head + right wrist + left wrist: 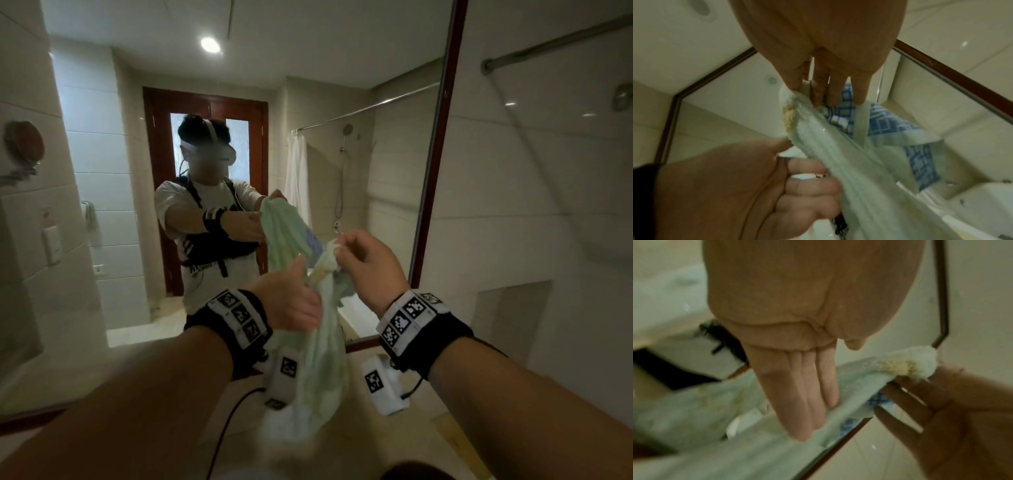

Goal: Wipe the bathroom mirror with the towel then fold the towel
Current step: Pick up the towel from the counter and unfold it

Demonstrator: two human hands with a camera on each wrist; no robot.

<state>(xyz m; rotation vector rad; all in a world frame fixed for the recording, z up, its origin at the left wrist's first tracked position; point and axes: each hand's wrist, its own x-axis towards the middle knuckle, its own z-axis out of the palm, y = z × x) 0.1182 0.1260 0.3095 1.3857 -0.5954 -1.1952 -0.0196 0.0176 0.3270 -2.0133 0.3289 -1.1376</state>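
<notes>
Two hands share one pale green towel (315,349) held in the air before the mirror (239,171), not touching the glass. On the left, the left hand (291,301) clasps the bunched middle, fingers laid along the cloth, likely to steady its weight. To the right, the right hand (370,260) pinches an upper corner (789,104), probably to find an edge and spread it out.
</notes>
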